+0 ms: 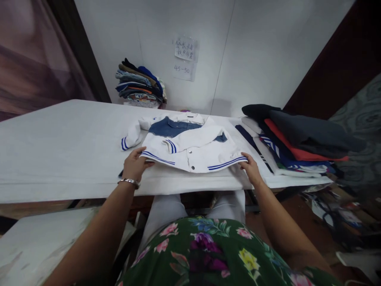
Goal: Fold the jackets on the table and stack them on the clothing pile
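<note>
A white jacket point(202, 153) with blue denim panels and blue-striped cuffs and hem lies front up on the white-covered table point(59, 151), collar away from me. My left hand point(135, 163) pinches the left end of its striped hem. At the opposite end of the hem, my right hand point(250, 167) grips the other corner between thumb and fingers. The hem is stretched between both hands, near the table's front edge. One sleeve is folded across the jacket's front; the other sticks out to the left.
On the right end of the table sits a pile of folded clothes point(297, 139). A taller stack of folded clothes point(139, 85) stands at the back left by the wall. Handwritten paper notes point(185, 57) are stuck on the wall. Cluttered items lie on the floor at right.
</note>
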`<state>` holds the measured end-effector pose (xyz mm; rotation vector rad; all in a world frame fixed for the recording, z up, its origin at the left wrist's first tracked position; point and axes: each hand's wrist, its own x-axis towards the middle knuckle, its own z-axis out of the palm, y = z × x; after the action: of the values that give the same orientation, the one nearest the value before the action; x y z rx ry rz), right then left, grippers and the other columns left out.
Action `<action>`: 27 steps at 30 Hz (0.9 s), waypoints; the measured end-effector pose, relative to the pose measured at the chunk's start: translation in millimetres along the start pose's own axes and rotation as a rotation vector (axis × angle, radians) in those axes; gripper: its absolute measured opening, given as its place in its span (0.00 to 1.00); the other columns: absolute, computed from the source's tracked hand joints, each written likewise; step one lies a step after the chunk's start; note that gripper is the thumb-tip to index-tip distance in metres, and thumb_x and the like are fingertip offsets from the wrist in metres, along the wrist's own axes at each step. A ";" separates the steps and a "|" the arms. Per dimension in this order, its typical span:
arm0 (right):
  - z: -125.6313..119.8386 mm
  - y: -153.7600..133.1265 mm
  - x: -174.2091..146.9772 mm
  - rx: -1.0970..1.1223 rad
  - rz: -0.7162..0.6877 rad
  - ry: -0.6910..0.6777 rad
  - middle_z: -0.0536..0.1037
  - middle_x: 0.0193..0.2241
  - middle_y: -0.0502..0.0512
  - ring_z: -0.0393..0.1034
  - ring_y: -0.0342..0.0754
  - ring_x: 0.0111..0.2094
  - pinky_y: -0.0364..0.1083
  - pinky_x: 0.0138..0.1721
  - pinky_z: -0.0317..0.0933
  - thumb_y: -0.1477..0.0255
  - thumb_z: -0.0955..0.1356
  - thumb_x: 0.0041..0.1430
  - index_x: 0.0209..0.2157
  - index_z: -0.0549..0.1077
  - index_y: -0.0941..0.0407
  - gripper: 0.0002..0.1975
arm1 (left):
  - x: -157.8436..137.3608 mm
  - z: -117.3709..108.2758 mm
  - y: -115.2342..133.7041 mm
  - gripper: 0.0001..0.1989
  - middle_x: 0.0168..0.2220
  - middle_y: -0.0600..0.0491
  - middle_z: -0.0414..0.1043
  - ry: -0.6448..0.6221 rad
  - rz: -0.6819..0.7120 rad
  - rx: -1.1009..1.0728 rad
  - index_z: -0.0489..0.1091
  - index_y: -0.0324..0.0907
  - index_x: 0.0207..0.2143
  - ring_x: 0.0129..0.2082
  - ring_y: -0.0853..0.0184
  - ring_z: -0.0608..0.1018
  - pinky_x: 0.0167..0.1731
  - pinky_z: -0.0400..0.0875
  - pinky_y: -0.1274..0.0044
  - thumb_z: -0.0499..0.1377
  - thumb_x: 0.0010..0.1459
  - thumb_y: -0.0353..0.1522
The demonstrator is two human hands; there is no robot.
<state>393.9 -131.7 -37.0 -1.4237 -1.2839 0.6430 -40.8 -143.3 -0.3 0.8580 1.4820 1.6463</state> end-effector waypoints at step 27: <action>-46.3 -2.1 -13.4 -0.465 0.006 0.003 0.77 0.24 0.50 0.66 0.44 0.23 0.43 0.26 0.59 0.70 0.65 0.44 0.40 0.77 0.56 0.19 | -18.3 -51.6 11.5 0.19 0.53 0.52 0.63 -0.298 0.364 1.496 0.70 0.45 0.47 0.40 0.60 0.73 0.34 0.68 0.70 0.47 0.56 0.27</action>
<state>430.8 -160.4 -24.9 -1.8007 -1.4886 0.3553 -77.3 -185.3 5.7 2.0909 2.3006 0.2546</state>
